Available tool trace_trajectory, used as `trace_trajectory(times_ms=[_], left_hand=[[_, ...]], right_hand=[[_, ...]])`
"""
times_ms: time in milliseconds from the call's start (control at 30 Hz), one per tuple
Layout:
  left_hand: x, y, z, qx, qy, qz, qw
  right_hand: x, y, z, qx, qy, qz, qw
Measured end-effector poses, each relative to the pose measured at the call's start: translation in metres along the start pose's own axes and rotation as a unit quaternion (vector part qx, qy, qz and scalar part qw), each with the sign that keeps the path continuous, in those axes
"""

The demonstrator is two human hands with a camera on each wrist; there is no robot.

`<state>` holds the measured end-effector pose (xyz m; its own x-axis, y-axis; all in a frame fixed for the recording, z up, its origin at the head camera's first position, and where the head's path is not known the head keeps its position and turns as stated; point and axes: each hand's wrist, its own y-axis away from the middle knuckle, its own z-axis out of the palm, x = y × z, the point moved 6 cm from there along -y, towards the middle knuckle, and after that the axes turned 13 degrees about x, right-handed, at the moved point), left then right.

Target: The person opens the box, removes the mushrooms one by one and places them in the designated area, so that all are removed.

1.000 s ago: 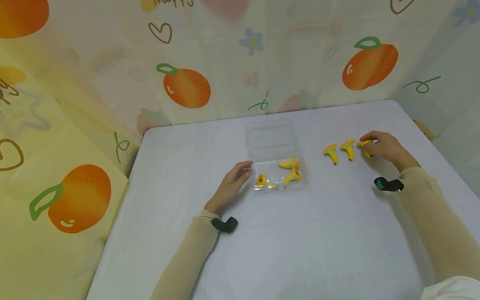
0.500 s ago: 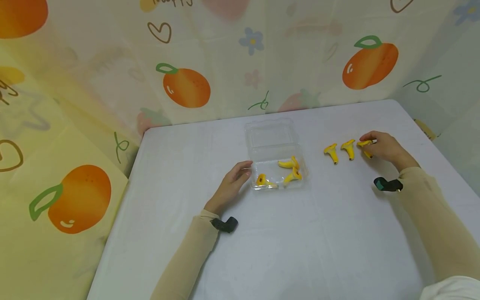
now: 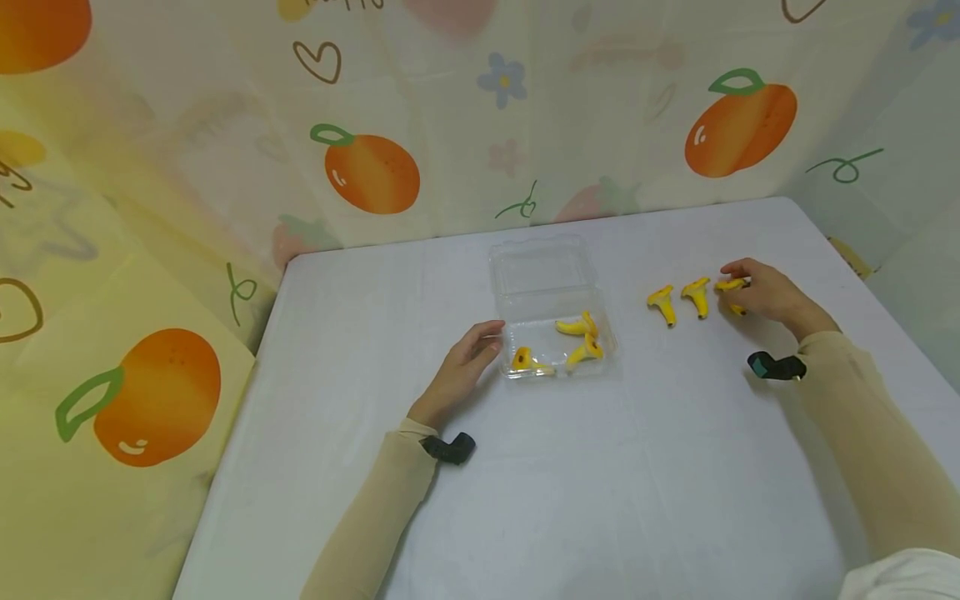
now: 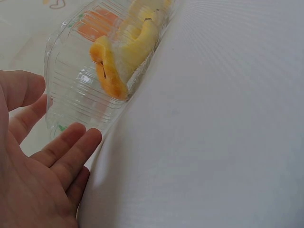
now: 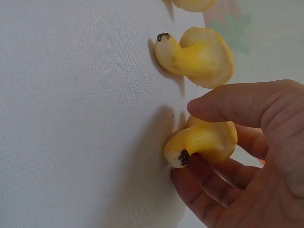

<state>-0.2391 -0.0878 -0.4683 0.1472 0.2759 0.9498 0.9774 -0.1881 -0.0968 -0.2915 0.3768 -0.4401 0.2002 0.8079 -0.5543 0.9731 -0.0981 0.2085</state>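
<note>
At the right end of a row, my right hand (image 3: 768, 292) has its thumb and fingers around a yellow chanterelle mushroom (image 5: 209, 142). In the right wrist view, the thumb lies over the cap side, the other fingers below, and the dark stem end faces the camera. Two more chanterelles, a middle one (image 3: 697, 297) and a left one (image 3: 662, 306), lie beside it. My left hand (image 3: 461, 367) rests with relaxed fingers at the left side of a clear plastic clamshell box (image 4: 71, 102). Its lid (image 3: 542, 268) stands open. Inside lie three chanterelles, one (image 3: 525, 359) at the front left.
White cloth covers the table (image 3: 600, 483), whose back edge meets a fruit-print curtain (image 3: 450, 108). A yellowish curtain (image 3: 135, 292) hangs along the left side. Each wrist wears a small black camera, one on the left (image 3: 450, 449) and one on the right (image 3: 777, 367).
The fingers of my right hand have risen very slightly at the right-end chanterelle. My left hand, the box and the other mushrooms stay in place.
</note>
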Motion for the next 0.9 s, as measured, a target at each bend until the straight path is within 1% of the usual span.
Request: trace_trajectory(times_ms=[233, 500, 733, 900], left_hand=[[0.002, 0.001, 0.0, 0.004, -0.004, 0.001, 1.0], [0.001, 0.001, 0.0, 0.005, -0.006, -0.006, 1.0], [0.002, 0.002, 0.0, 0.005, -0.011, -0.009, 0.9999], [0.003, 0.002, 0.0, 0.006, -0.012, -0.011, 0.9999]], right_hand=[[0.0, 0.0, -0.001, 0.001, 0.012, -0.008, 0.9999], [-0.003, 0.001, -0.006, 0.013, 0.032, -0.013, 0.9993], [-0.005, 0.002, -0.01, 0.024, 0.028, -0.014, 0.9992], [-0.012, 0.005, -0.016, 0.038, 0.025, -0.027, 0.9986]])
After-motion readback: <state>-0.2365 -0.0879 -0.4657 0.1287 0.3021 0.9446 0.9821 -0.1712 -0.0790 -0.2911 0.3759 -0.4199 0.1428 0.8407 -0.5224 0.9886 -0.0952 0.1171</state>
